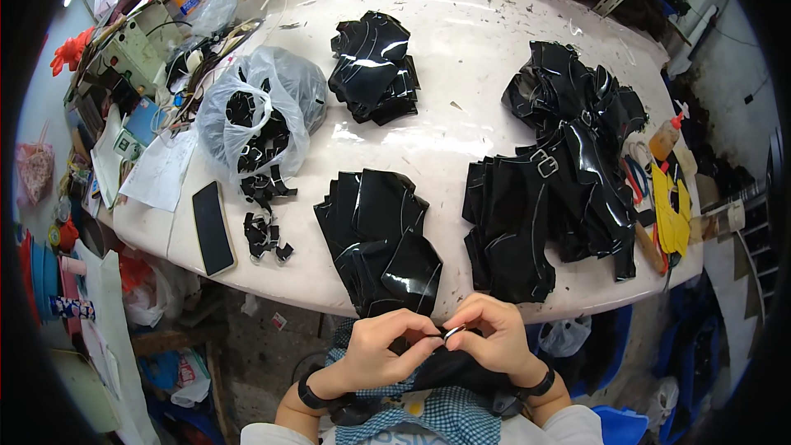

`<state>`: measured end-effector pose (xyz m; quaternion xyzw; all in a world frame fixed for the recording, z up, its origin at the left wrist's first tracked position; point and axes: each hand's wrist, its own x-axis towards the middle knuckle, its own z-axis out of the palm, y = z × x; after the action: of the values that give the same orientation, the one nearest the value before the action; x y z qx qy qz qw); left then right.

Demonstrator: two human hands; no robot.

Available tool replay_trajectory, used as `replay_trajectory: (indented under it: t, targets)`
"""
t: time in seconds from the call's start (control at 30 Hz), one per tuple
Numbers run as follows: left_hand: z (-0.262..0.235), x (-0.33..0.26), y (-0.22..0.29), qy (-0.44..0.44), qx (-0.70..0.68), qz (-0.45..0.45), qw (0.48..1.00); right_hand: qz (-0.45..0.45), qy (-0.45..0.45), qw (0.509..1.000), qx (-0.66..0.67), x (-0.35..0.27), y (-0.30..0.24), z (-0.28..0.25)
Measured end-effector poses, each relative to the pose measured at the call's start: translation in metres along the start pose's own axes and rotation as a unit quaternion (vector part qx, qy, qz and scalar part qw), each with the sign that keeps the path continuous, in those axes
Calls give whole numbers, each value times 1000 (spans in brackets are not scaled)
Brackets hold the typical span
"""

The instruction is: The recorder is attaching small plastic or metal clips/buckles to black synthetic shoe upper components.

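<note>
Below table edge (329, 301), both hands' fingers (428, 339) pinch small buckle (452, 332).

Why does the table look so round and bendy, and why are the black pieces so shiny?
In the head view the fisheye lens curves the white table and blackens the corners. Overhead light glares off the glossy black pieces and the tabletop. The left hand and right hand look sharp, pinching a small metal buckle.
</note>
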<state>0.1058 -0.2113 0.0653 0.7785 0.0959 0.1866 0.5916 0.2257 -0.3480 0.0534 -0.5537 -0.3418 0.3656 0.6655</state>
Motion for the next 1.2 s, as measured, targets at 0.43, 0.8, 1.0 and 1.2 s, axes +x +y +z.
replay_trajectory:
  t: [0.43, 0.8, 1.0, 1.2]
  targets:
    - [-10, 71, -30, -37, 392, 112, 912, 18, 36, 992, -121, -11, -5, -14]
    - [-27, 64, -3, -76, 57, -11, 995, 16, 46, 993, -110, -15, -11, -16]
    - [-29, 43, 17, -151, -229, -166, 947, -66, 11, 987, -148, -13, -35, -13]
    - [-25, 29, 3, -166, -168, -156, 959, -79, -6, 974, -213, 0, -35, -4]
